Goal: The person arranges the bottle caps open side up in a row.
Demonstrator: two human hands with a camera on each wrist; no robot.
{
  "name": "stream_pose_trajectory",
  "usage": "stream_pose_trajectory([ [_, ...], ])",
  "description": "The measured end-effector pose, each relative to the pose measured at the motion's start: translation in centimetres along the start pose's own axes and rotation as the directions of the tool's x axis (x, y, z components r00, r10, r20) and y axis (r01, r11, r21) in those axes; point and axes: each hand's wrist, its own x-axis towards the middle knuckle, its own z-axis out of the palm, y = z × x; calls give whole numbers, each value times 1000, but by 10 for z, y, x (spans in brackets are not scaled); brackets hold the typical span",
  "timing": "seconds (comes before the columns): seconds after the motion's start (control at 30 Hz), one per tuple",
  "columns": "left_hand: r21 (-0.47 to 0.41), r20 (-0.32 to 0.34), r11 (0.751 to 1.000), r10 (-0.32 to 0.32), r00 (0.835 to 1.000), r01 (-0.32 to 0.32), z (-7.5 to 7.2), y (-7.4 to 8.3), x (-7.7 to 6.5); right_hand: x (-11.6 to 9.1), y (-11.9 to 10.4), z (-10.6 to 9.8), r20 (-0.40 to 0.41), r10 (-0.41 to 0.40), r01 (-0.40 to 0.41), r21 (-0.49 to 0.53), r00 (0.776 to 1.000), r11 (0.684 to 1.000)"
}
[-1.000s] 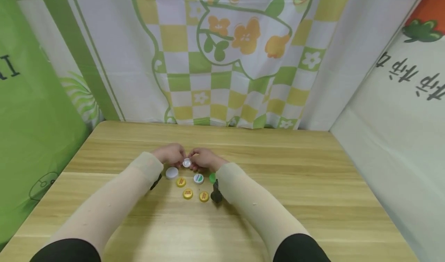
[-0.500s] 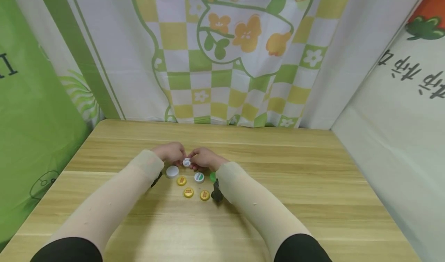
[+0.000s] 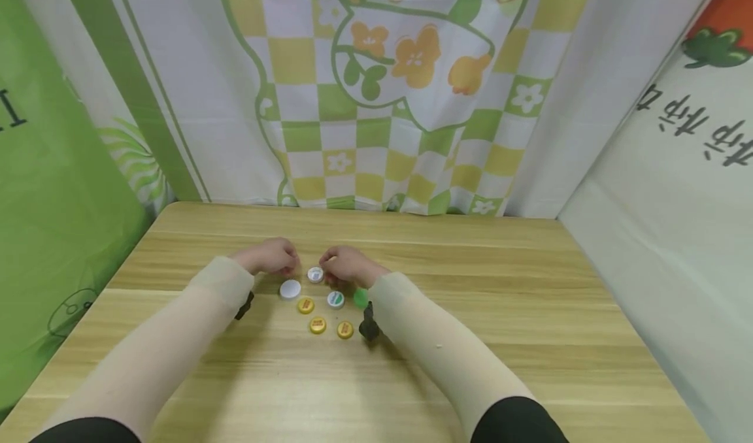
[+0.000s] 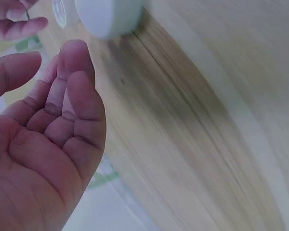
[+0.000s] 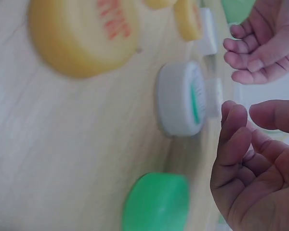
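A checkered cloth (image 3: 400, 97) in white, yellow and green hung beyond the light wooden table (image 3: 482, 273) before you. On it, between your left hand (image 3: 272, 257) and right hand (image 3: 347, 265), sat a small round white plastic cap with a greyish printed top (image 3: 315, 274), just beside the right fingertips; whether they touched it could not be told. Both hands were relaxed, fingers softly bent, thumbs apart, holding nothing. The cap lay flat, probably because that gave it the steadiest footing, and your hands likely flanked it for access from both sides. Nearer lay a plain white round cap (image 3: 290, 289) on the left, a white cap with green print (image 3: 335, 300), a bright green cap (image 3: 361, 297) on the right and three yellow caps with red print (image 3: 317, 325), perhaps spaced for easy grasping. The greyish top faced upward; being round, that cap had no long axis across the table.
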Motion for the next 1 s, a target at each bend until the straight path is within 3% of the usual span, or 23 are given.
stream_pose_trajectory([
  [0.1, -8, -13, 1000, 6, 1000, -6, -6, -7, -12, -3, -8, 2, 25, -30, 30, -20, 999, 999],
  [0.23, -27, 12, 999, -32, 999, 33, -8, -13, -25, -3, -16, 10, 79, -67, 75, -98, 995, 992],
  [0.47, -113, 113, 990, -75, 991, 88, -1, -14, -37, 0, -22, 27, 136, -102, 143, -335, 985, 932],
  [0.7, -150, 152, 981, -105, 983, 127, 6, -14, -36, 1, -20, 35, 168, -54, 110, -350, 984, 930],
  [0.87, -179, 197, 977, -80, 977, 116, 4, -12, -36, 2, -21, 36, 154, -61, 111, -345, 986, 932],
  [1.0, -200, 190, 976, -43, 981, 82, -1, -13, -36, 2, -24, 33, 142, -55, 99, -328, 988, 939],
])
